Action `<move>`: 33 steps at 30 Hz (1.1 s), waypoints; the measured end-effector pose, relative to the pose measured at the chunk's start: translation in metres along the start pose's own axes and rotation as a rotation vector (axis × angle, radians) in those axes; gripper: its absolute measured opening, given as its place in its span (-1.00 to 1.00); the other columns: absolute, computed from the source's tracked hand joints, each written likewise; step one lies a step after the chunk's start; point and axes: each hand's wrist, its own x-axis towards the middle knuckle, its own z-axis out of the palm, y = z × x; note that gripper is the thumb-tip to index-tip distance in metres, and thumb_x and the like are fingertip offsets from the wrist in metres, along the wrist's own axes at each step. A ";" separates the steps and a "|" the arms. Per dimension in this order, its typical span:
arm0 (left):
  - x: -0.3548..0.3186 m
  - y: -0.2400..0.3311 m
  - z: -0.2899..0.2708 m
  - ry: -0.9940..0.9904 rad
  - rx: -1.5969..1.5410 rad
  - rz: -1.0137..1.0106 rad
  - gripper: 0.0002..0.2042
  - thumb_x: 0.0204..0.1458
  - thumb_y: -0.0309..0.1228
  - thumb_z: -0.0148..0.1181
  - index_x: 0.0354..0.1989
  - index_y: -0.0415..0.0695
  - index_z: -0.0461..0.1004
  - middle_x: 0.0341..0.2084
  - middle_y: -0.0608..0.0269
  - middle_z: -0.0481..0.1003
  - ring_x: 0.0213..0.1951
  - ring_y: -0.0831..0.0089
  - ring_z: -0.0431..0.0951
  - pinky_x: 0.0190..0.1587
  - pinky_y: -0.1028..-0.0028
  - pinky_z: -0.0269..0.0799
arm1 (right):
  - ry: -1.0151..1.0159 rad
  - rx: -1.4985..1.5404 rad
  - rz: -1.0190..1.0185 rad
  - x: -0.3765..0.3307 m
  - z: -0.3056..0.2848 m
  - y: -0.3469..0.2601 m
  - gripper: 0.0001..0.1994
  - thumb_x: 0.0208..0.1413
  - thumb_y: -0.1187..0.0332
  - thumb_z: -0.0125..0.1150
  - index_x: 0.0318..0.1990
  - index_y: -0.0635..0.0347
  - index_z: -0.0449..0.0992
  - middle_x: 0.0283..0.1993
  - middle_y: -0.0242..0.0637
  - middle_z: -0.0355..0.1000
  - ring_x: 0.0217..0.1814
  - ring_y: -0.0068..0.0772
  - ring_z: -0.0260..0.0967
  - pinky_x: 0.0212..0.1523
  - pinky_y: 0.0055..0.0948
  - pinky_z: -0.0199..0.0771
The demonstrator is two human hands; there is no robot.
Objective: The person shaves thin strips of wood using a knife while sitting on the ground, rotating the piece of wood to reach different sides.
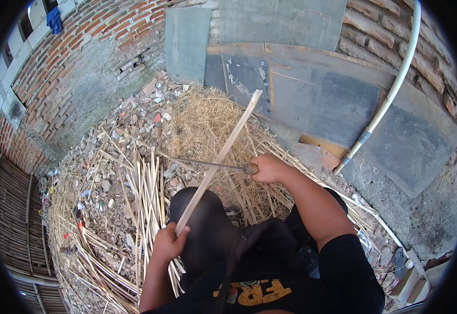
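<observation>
My left hand [170,243] is closed around the lower end of a long, pale bamboo strip [232,137], which slants up and away to the right. In my right hand [268,168] is the wooden handle of a long, thin-bladed knife [189,160]. Its blade points left and crosses the strip around the middle; whether it cuts into the strip I cannot tell. Beneath the strip lies a heap of curly, straw-coloured shavings [202,115]. Many split bamboo strips [147,191] lie in a bundle left of my knee.
Rubble [103,183] covers the ground to the left. A brick wall [82,68] rises behind it, and grey panels [317,104] lean at the far right. A pale pipe [390,97] slopes down beside them. Woven bamboo panelling [14,209] stands at the left edge.
</observation>
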 end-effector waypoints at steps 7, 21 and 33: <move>0.002 0.004 -0.004 -0.042 -0.014 -0.037 -0.50 0.18 0.02 0.19 -0.48 -0.26 0.43 -0.67 -0.15 0.47 -0.52 -0.14 0.56 -0.41 0.10 0.45 | 0.034 0.002 -0.033 -0.004 0.000 0.001 -0.72 -0.02 0.19 0.35 -0.18 0.12 0.62 -0.31 -0.06 0.56 -0.21 0.02 0.54 -0.14 -0.14 0.52; 0.002 0.001 -0.002 -0.042 -0.022 -0.041 -0.50 0.18 0.01 0.21 -0.50 -0.26 0.42 -0.68 -0.14 0.46 -0.53 -0.11 0.56 -0.43 0.11 0.43 | 0.051 -0.069 -0.070 -0.003 -0.002 -0.002 -0.72 -0.07 0.21 0.36 -0.21 0.13 0.62 -0.32 -0.03 0.56 -0.21 0.05 0.54 -0.15 -0.09 0.52; 0.002 -0.001 -0.002 -0.047 -0.025 -0.041 -0.51 0.19 -0.01 0.20 -0.43 -0.31 0.46 -0.64 -0.12 0.47 -0.52 0.02 0.55 -0.41 0.18 0.39 | 0.053 -0.042 -0.052 0.000 0.005 0.001 -0.75 -0.07 0.21 0.33 -0.25 0.12 0.62 -0.35 -0.07 0.55 -0.23 0.00 0.54 -0.18 -0.09 0.51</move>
